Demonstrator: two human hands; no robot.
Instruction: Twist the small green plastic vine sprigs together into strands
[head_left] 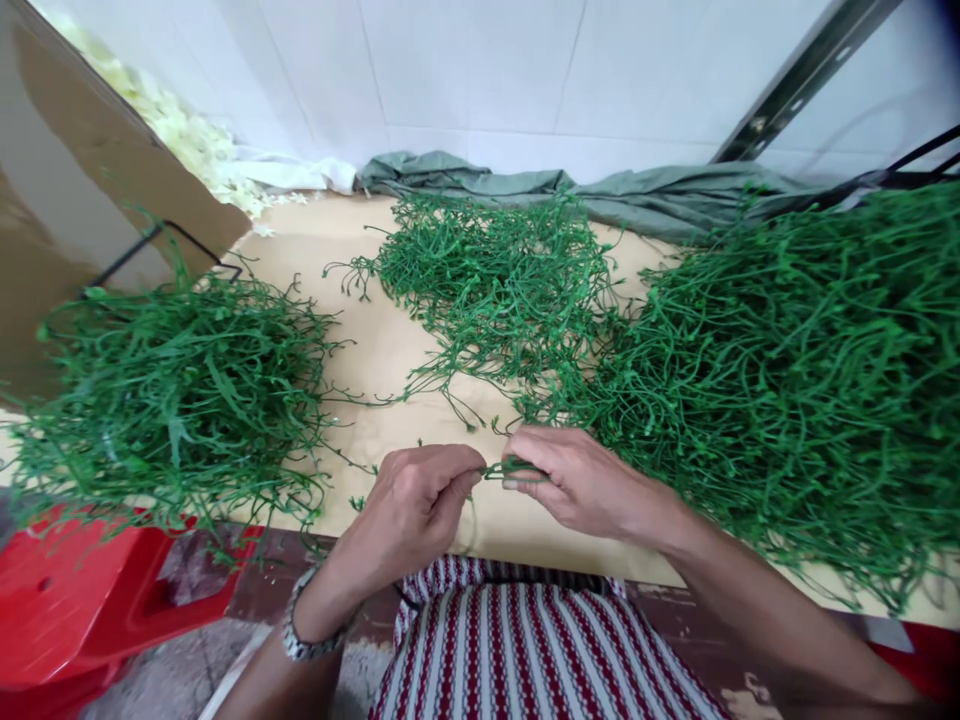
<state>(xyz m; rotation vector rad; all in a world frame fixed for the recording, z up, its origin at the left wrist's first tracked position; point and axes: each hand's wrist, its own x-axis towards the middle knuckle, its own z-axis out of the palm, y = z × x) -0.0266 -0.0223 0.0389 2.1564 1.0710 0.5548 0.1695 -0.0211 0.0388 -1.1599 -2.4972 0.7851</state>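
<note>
My left hand (420, 500) and my right hand (574, 480) meet near the table's front edge. A few thin green stems (499, 469), apparently artificial, run between them. The right fingers are closed around the stems, while the left thumb and forefinger pinch their tips. Just beyond my hands lies a loose pile of branched green stems (495, 270). A much larger heap of stems (795, 390) reaches close to my right forearm. Left of my left hand sits another pile of stems (187, 390), some with leaf-like blades.
Cardboard (90, 180) stands at the left, with pale yellow petal-like pieces (187, 140) behind it. Green cloth (480, 180) lies along the white wall. A red plastic stool (82, 600) is below the table (360, 340) at the left. A metal post (806, 80) leans at the back right.
</note>
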